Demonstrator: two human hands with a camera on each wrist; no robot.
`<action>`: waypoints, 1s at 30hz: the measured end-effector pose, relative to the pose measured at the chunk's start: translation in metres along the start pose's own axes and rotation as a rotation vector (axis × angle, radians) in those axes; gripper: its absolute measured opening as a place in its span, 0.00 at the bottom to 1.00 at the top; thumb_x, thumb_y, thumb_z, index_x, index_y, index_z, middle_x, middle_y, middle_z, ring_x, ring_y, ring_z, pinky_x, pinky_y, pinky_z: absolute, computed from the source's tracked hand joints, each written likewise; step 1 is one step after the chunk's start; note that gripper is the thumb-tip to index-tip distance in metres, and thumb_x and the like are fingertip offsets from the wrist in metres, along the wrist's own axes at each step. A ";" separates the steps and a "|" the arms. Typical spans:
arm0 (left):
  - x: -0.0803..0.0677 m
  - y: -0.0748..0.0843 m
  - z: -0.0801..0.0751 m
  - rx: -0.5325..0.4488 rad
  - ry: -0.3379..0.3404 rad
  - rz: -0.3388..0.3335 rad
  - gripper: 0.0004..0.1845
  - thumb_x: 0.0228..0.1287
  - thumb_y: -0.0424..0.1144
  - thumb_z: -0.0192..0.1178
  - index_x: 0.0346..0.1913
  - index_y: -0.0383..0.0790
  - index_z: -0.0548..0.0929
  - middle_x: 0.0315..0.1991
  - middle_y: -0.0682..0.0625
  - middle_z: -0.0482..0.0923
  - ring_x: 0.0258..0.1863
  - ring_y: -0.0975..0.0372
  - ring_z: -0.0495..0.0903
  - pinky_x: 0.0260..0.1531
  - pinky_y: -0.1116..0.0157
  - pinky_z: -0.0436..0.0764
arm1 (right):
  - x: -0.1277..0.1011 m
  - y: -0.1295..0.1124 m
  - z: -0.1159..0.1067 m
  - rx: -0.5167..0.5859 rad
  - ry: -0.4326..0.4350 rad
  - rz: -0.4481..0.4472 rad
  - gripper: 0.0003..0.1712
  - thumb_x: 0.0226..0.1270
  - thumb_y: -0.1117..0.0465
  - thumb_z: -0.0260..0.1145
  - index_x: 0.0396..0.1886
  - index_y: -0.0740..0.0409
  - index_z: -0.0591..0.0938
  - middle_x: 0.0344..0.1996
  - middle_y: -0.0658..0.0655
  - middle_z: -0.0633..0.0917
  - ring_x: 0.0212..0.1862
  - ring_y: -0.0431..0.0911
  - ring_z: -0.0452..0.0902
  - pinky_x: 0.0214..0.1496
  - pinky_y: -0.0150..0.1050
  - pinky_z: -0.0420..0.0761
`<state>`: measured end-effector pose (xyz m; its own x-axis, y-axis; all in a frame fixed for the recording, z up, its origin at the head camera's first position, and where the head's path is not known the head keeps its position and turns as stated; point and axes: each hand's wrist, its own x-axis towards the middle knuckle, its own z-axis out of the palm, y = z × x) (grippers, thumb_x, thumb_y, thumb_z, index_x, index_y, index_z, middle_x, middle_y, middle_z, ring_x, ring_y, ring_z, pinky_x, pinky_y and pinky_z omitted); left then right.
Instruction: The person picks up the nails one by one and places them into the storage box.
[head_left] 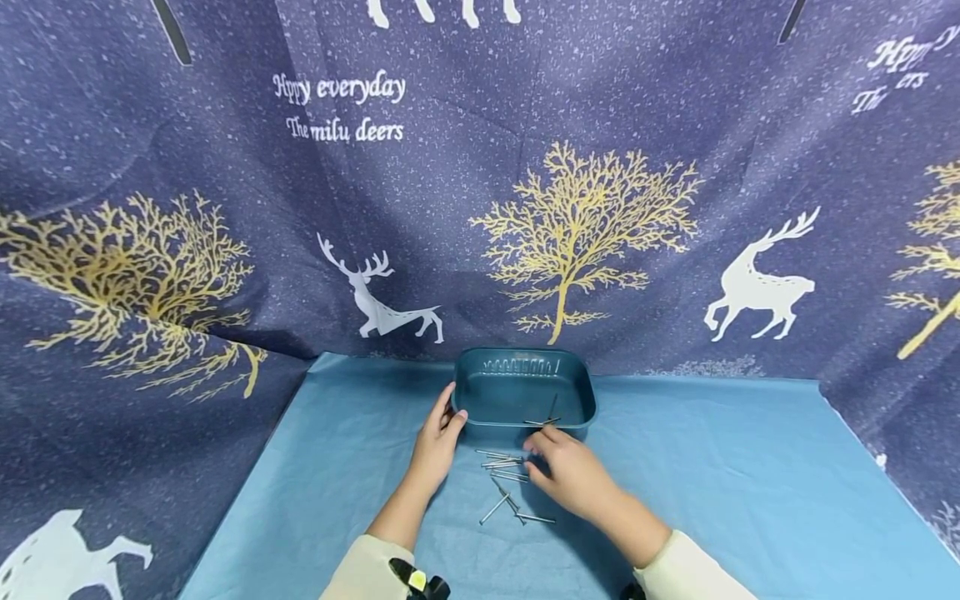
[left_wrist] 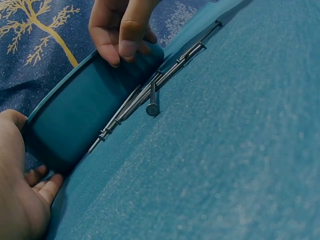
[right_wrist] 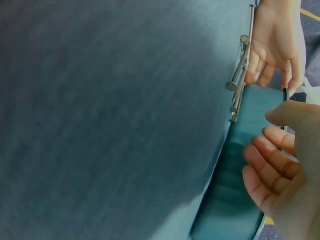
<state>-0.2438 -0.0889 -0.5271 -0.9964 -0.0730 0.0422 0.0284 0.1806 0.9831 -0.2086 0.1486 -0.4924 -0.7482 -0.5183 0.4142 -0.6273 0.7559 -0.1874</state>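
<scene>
Head view: a teal tray [head_left: 522, 385] stands at centre frame on the blue cloth [head_left: 712, 483], with at least two nails already inside. The left hand [head_left: 437, 446] steadies the tray's left corner with fingers curled against its wall. The right hand [head_left: 572, 471] hovers over the loose nails [head_left: 504, 479] lying just below the tray; whether its fingertips pinch a nail cannot be told. Judged step: gathering nails into the tray; the next move calls for a fine pinch on one thin shank.

Left wrist view: nails [left_wrist: 145, 97] lie against the tray's outer wall, centre frame.

Right wrist view: right fingers [right_wrist: 265, 170] loosely bent, apparently holding nothing, beside the tray wall.
</scene>
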 end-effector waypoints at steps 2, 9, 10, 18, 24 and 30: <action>-0.001 0.001 -0.001 -0.002 -0.004 0.000 0.31 0.79 0.45 0.54 0.80 0.57 0.60 0.77 0.36 0.61 0.75 0.45 0.65 0.69 0.44 0.72 | 0.000 -0.001 0.000 -0.003 -0.012 0.002 0.11 0.60 0.57 0.75 0.41 0.52 0.85 0.36 0.47 0.82 0.39 0.40 0.81 0.42 0.40 0.84; -0.001 0.002 -0.001 -0.004 -0.015 -0.015 0.31 0.79 0.47 0.53 0.80 0.60 0.59 0.78 0.37 0.59 0.76 0.46 0.64 0.69 0.44 0.72 | 0.002 -0.001 0.002 -0.011 -0.047 -0.010 0.10 0.61 0.59 0.75 0.41 0.54 0.85 0.36 0.48 0.82 0.39 0.41 0.82 0.43 0.39 0.85; -0.001 0.001 -0.001 -0.004 -0.015 -0.016 0.31 0.79 0.47 0.53 0.80 0.60 0.59 0.78 0.37 0.59 0.76 0.46 0.64 0.69 0.44 0.72 | 0.002 -0.001 0.003 -0.012 -0.051 -0.012 0.10 0.61 0.59 0.75 0.40 0.54 0.85 0.36 0.48 0.82 0.39 0.41 0.82 0.43 0.39 0.85; -0.001 0.001 -0.001 0.014 -0.013 -0.011 0.31 0.79 0.47 0.53 0.80 0.60 0.59 0.78 0.37 0.59 0.76 0.45 0.64 0.69 0.44 0.72 | 0.002 -0.003 0.005 -0.036 -0.042 -0.022 0.10 0.59 0.61 0.75 0.39 0.54 0.85 0.35 0.48 0.82 0.38 0.42 0.82 0.41 0.39 0.85; 0.000 0.002 -0.001 0.012 -0.004 -0.015 0.31 0.78 0.47 0.54 0.80 0.60 0.59 0.78 0.37 0.60 0.76 0.46 0.64 0.69 0.45 0.72 | 0.002 -0.004 0.010 -0.087 0.013 -0.056 0.11 0.56 0.62 0.76 0.37 0.54 0.84 0.33 0.48 0.81 0.36 0.43 0.82 0.39 0.39 0.84; -0.001 0.002 -0.001 0.009 -0.007 -0.016 0.31 0.78 0.47 0.54 0.80 0.60 0.59 0.78 0.37 0.60 0.76 0.45 0.64 0.69 0.44 0.72 | 0.002 -0.006 0.011 -0.105 0.019 -0.066 0.11 0.56 0.63 0.77 0.38 0.55 0.85 0.32 0.50 0.81 0.35 0.43 0.81 0.37 0.39 0.84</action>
<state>-0.2427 -0.0896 -0.5254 -0.9973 -0.0687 0.0253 0.0119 0.1885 0.9820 -0.2090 0.1385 -0.5001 -0.7014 -0.5613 0.4394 -0.6481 0.7588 -0.0652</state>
